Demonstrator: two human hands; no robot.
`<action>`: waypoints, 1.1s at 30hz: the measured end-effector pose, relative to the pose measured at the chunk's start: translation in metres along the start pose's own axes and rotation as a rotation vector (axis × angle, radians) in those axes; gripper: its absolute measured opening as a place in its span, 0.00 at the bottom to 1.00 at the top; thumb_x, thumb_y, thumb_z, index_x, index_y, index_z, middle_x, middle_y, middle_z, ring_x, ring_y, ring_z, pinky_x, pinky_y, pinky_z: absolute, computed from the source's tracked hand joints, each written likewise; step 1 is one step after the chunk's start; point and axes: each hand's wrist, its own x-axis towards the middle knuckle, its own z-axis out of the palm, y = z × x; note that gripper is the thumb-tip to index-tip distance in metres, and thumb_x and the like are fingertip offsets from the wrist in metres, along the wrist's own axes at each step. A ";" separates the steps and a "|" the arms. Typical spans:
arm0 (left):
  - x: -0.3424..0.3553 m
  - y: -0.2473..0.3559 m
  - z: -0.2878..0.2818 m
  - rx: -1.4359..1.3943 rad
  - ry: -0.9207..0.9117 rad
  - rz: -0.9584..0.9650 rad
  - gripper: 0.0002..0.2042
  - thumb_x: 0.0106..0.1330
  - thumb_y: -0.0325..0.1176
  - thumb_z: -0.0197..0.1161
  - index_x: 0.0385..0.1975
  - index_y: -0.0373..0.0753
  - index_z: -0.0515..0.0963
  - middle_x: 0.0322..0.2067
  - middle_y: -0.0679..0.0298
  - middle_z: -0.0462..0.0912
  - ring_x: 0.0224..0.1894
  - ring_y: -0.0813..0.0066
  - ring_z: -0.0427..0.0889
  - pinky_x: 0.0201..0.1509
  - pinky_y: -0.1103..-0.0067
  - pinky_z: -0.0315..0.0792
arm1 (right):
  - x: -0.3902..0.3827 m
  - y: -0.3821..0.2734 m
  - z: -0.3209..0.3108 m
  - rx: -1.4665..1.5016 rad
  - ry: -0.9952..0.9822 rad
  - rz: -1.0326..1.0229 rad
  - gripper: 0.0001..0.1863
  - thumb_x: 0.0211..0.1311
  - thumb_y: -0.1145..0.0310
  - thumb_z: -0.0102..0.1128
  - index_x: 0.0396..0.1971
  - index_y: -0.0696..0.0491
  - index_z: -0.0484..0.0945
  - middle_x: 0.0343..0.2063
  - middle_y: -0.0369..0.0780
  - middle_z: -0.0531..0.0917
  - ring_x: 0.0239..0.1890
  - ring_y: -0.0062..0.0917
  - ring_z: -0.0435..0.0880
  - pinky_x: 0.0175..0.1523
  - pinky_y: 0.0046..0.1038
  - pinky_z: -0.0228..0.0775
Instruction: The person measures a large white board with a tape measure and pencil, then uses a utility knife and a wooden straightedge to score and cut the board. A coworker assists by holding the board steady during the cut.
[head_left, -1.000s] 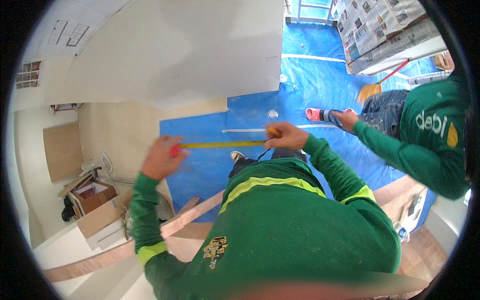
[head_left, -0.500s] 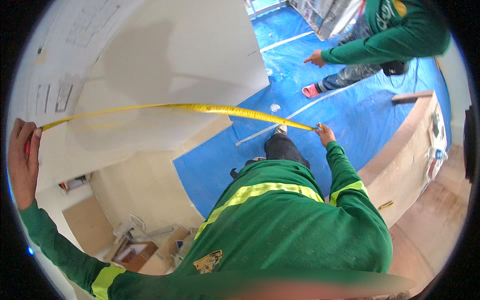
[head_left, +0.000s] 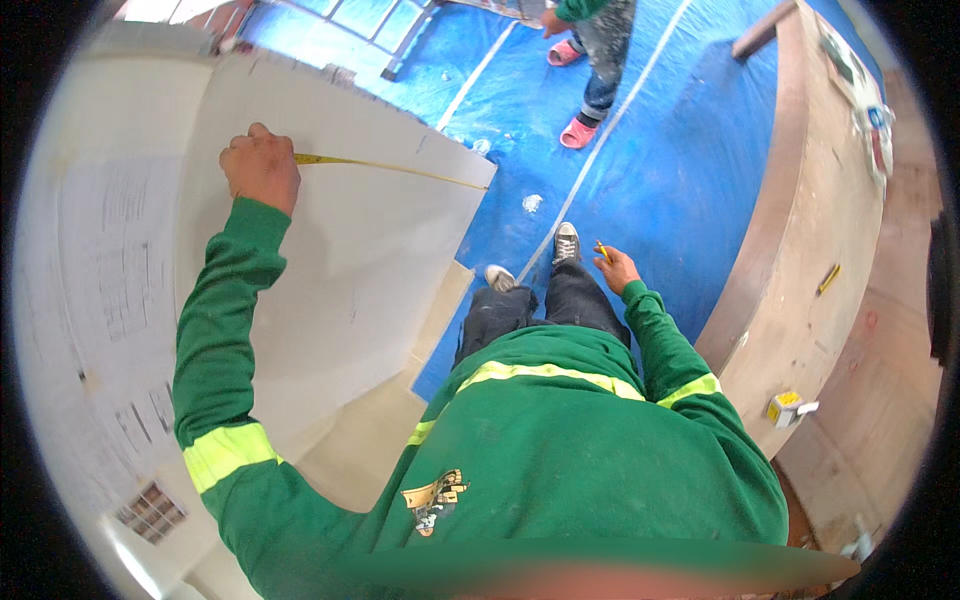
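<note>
My left hand [head_left: 260,170] is raised against a large pale wall panel [head_left: 370,240], its fingers closed around a tape measure whose case is hidden in the palm. From that hand a yellow tape blade [head_left: 390,168] runs rightward across the panel, its far end at the panel's right edge. My right hand [head_left: 618,269] is held low in front of my legs, above the blue floor sheet. Pinched in its fingers is a short, thin yellow pencil [head_left: 602,251], apart from the tape.
A co-worker in pink slippers [head_left: 577,133] stands on the blue sheet [head_left: 690,150] ahead. To my right, a long wooden counter [head_left: 790,240] carries a yellow pen-like tool [head_left: 829,279] and a small yellow-and-white box [head_left: 785,408]. A metal frame [head_left: 385,30] stands at the far left.
My right hand has let go of the tape and dropped slightly left, keeping the pencil. My left hand has moved up and right, and the visible blade is shorter. The co-worker appears farther up and left.
</note>
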 end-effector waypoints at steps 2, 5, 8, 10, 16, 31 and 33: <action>0.035 0.005 0.024 -0.008 -0.043 0.023 0.08 0.65 0.34 0.63 0.37 0.44 0.88 0.43 0.62 0.83 0.45 0.56 0.86 0.42 0.63 0.80 | -0.020 0.009 -0.006 0.101 0.055 0.083 0.19 0.70 0.60 0.63 0.56 0.53 0.83 0.45 0.47 0.88 0.48 0.33 0.87 0.56 0.34 0.75; 0.083 0.010 0.053 -0.015 -0.092 0.051 0.09 0.66 0.37 0.63 0.39 0.45 0.89 0.43 0.62 0.85 0.47 0.56 0.87 0.44 0.62 0.82 | -0.054 0.031 -0.007 0.251 0.225 0.187 0.19 0.69 0.61 0.63 0.56 0.52 0.83 0.47 0.46 0.88 0.51 0.34 0.87 0.58 0.34 0.75; 0.110 0.011 0.078 -0.035 -0.057 0.072 0.10 0.65 0.38 0.63 0.38 0.45 0.89 0.42 0.59 0.86 0.46 0.57 0.88 0.44 0.62 0.82 | -0.089 0.048 0.006 0.385 0.417 0.284 0.19 0.70 0.61 0.63 0.56 0.52 0.83 0.47 0.44 0.88 0.51 0.31 0.86 0.58 0.33 0.75; 0.117 0.012 0.090 -0.051 0.013 0.116 0.10 0.63 0.41 0.65 0.33 0.45 0.89 0.41 0.56 0.87 0.43 0.57 0.89 0.43 0.62 0.83 | -0.112 0.055 0.026 0.460 0.481 0.387 0.19 0.70 0.62 0.62 0.55 0.54 0.84 0.45 0.41 0.88 0.49 0.25 0.85 0.57 0.31 0.75; 0.133 0.031 0.098 -0.040 0.025 0.199 0.11 0.62 0.36 0.64 0.40 0.44 0.89 0.43 0.57 0.88 0.45 0.57 0.89 0.46 0.63 0.83 | -0.143 0.062 0.106 0.684 0.501 0.509 0.19 0.70 0.61 0.62 0.55 0.55 0.84 0.44 0.41 0.88 0.47 0.25 0.85 0.57 0.30 0.75; 0.141 0.035 0.085 0.043 0.036 0.269 0.12 0.64 0.39 0.60 0.38 0.42 0.88 0.43 0.54 0.87 0.45 0.51 0.89 0.44 0.59 0.83 | -0.172 0.109 0.041 0.719 0.680 0.560 0.20 0.70 0.60 0.63 0.55 0.54 0.84 0.43 0.41 0.88 0.46 0.25 0.85 0.57 0.30 0.76; 0.129 0.038 0.086 0.057 0.027 0.274 0.12 0.64 0.39 0.61 0.37 0.42 0.88 0.43 0.55 0.86 0.44 0.51 0.88 0.44 0.60 0.83 | -0.175 0.115 0.035 0.721 0.665 0.545 0.20 0.70 0.59 0.63 0.56 0.54 0.84 0.43 0.40 0.87 0.45 0.24 0.84 0.56 0.30 0.76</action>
